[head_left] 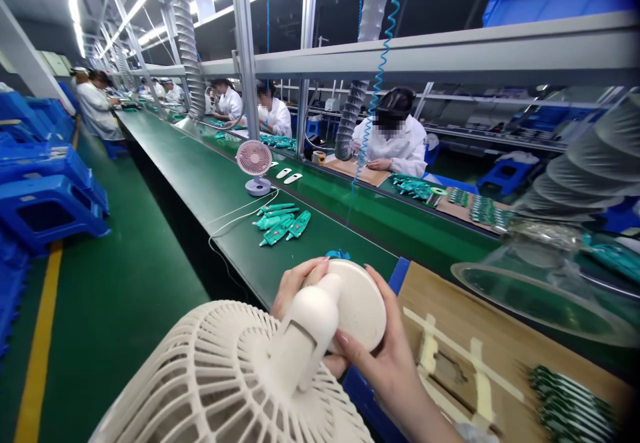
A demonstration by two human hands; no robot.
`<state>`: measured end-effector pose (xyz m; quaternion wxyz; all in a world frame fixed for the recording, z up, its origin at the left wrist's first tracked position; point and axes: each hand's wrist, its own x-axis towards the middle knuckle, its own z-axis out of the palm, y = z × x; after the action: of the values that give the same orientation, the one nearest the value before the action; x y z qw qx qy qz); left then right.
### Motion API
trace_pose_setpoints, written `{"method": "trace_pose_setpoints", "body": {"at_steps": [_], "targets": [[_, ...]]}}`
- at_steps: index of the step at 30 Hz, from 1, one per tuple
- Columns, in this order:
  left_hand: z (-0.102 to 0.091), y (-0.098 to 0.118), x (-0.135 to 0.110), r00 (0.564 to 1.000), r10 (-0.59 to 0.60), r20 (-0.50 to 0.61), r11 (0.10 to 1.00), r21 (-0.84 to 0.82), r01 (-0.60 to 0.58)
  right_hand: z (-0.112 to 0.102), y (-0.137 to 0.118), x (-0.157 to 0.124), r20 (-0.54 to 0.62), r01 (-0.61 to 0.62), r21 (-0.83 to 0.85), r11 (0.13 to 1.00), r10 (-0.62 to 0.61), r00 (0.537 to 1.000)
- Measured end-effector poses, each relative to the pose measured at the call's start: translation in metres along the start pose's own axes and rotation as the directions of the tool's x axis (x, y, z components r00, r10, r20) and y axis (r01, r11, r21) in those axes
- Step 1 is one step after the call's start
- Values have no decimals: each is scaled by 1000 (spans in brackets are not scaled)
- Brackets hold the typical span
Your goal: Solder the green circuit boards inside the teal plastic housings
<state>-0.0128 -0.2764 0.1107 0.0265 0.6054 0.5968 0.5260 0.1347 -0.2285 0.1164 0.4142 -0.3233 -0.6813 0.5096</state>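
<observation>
The left hand (291,288) is curling, half closed, around the left side of a cream fan's (287,356) round base (364,303); the right hand (393,356) is clasping the opposite rim. The fan is being held up before the green bench's (203,171) near end, while teal pieces (277,231) are lying between its long edges.

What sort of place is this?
Probably a factory assembly line, perhaps for electronics: people in white coats work along a long green worktop, with teal parts and what look like circuit boards laid out.
</observation>
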Motion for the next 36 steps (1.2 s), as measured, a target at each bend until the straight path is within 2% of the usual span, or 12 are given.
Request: {"method": "trace_pose_setpoints", "body": {"at_steps": [5,9,14,18,22,29,33,36], "targets": [[4,3,1,999,4,-43,1000,24,-3,-6,17,3,47,26,20,999,-27,999],[6,5,1,998,-41,-55,999,-3,41,-7,28,5,52,24,23,999,-25,998],[7,3,0,998,-32,-54,999,13,32,-3,25,8,63,-7,128,992,-1,998],[10,0,-1,995,-48,-85,999,8,49,-4,25,9,57,37,81,996,-42,997],[11,1,-1,995,-57,-87,998,20,59,-7,29,9,113,66,120,991,-79,990],[7,4,0,998,-59,-23,997,45,60,-6,24,6,106,-21,156,988,4,994],[8,4,-1,999,-28,-27,999,43,29,-8,23,7,143,-32,209,977,2,990],[7,3,-2,999,-28,-26,997,72,30,-11,24,8,153,-10,162,987,-15,988]]}}
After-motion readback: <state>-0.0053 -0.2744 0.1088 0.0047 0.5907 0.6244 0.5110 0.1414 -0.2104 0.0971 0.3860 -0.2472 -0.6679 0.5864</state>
